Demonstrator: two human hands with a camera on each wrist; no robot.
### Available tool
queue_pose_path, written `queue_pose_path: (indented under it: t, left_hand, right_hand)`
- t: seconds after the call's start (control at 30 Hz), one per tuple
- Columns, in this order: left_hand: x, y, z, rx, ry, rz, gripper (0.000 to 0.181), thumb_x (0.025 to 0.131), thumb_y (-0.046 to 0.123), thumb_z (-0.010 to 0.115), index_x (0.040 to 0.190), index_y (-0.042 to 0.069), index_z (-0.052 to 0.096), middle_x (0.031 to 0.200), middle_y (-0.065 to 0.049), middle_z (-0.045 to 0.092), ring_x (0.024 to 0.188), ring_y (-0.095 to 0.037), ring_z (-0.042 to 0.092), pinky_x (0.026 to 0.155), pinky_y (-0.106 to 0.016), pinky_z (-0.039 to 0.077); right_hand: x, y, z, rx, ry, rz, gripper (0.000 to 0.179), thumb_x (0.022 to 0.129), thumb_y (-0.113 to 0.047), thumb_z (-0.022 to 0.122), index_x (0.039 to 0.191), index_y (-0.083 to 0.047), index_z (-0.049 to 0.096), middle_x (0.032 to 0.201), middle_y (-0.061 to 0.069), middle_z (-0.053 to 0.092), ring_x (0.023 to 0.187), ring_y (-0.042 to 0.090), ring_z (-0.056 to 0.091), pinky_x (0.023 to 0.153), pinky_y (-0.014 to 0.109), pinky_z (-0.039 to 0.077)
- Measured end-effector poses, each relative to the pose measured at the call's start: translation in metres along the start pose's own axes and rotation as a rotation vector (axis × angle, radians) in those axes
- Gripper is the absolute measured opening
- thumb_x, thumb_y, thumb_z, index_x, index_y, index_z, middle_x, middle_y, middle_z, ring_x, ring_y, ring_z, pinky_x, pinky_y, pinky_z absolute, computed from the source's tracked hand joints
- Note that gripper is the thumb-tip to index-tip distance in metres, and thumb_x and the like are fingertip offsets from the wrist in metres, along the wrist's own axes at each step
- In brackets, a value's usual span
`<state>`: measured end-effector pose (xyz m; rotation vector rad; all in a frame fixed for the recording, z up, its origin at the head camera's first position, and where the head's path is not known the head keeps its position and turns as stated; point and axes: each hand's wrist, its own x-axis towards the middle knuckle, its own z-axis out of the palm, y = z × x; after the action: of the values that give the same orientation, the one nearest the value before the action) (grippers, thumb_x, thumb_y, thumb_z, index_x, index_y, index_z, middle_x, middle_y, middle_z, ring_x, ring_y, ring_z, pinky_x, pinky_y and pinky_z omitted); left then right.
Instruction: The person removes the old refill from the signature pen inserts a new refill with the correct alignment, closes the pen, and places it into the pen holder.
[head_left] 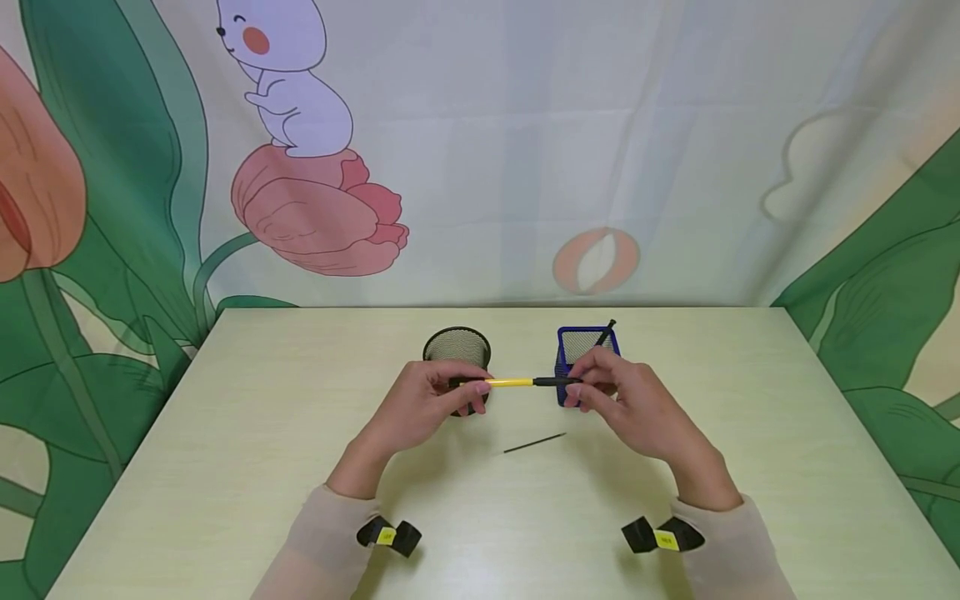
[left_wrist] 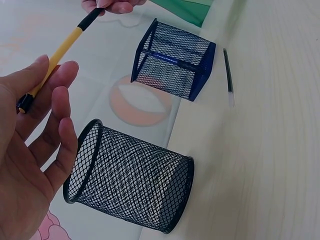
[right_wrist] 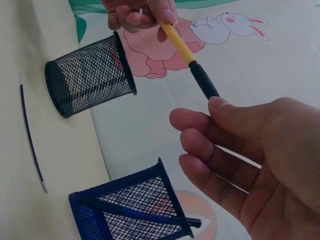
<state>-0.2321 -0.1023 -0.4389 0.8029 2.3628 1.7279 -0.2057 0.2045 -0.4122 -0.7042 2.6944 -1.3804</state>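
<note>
A yellow pen (head_left: 512, 382) with a black grip section is held level above the table between both hands. The left hand (head_left: 431, 404) pinches its yellow barrel near the black end, thumb against fingers. At the other end, the right hand (head_left: 626, 400) pinches the black grip, and its fingertips hide the tip. Below them a thin dark pen refill (head_left: 534, 443) lies on the table. Behind the left hand stands a round black mesh pen holder (left_wrist: 132, 175). A square blue mesh pen holder (right_wrist: 130, 205) is behind the right hand, with a dark pen (right_wrist: 145, 215) leaning inside it.
The pale wooden table (head_left: 262, 400) reaches back to a printed curtain (head_left: 487, 167) with flowers and a white cartoon animal. Each sleeve carries a black strap with a yellow label, the left strap (head_left: 388, 536) and the right strap (head_left: 663, 536).
</note>
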Motion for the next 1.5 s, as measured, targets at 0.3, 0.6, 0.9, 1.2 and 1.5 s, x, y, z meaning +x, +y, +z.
queue_pose_path:
  t: [0.3,0.6,0.9,1.2,1.5]
  left_hand:
    - [-0.0005,-0.0016,0.0004,0.002,-0.006,-0.001,0.012,0.098,0.017,0.074,0.108,0.016,0.079,0.080,-0.008,0.076,0.075,-0.041,0.067,0.068,-0.032,0.059]
    - [-0.0018,-0.0008,0.0002,0.011,-0.008,-0.001,0.015,0.097,0.020,0.074,0.109,0.013,0.079,0.081,-0.012,0.076,0.074,-0.039,0.066,0.067,-0.026,0.057]
    - [-0.0019,-0.0017,-0.0002,0.006,-0.015,0.002,0.021,0.098,0.020,0.074,0.112,0.005,0.077,0.082,-0.012,0.076,0.075,-0.041,0.066,0.067,-0.026,0.057]
    - [-0.0020,-0.0011,-0.0002,0.015,-0.014,0.001,0.019,0.097,0.021,0.074,0.111,0.008,0.078,0.081,-0.005,0.076,0.072,-0.026,0.067,0.068,-0.029,0.058]
    - [-0.0019,-0.0010,0.0001,0.012,-0.016,0.002,0.019,0.097,0.019,0.074,0.112,0.007,0.078,0.081,-0.006,0.076,0.071,-0.017,0.066,0.067,-0.026,0.057]
  right_hand:
    - [-0.0014,0.0003,0.0013,-0.025,-0.011,-0.007,0.005,0.104,-0.014,0.063,0.107,-0.010,0.066,0.091,-0.003,0.077,0.085,0.011,0.071,0.079,0.028,0.058]
    - [-0.0023,0.0013,0.0018,-0.070,-0.014,-0.036,0.011,0.106,-0.017,0.061,0.104,-0.009,0.068,0.088,-0.011,0.076,0.083,0.017,0.071,0.075,0.028,0.055]
    - [-0.0021,0.0015,0.0022,-0.082,-0.016,-0.035,0.012,0.107,-0.020,0.059,0.099,-0.016,0.067,0.086,-0.010,0.075,0.080,0.010,0.066,0.071,0.027,0.051]
    - [-0.0026,0.0025,0.0024,-0.074,-0.030,-0.029,0.014,0.108,-0.020,0.058,0.099,-0.016,0.067,0.084,-0.013,0.074,0.079,0.016,0.066,0.068,0.026,0.048]
    - [-0.0023,0.0033,0.0025,-0.076,-0.031,-0.035,0.014,0.108,-0.021,0.057,0.099,-0.018,0.067,0.083,-0.014,0.073,0.078,0.014,0.066,0.068,0.026,0.048]
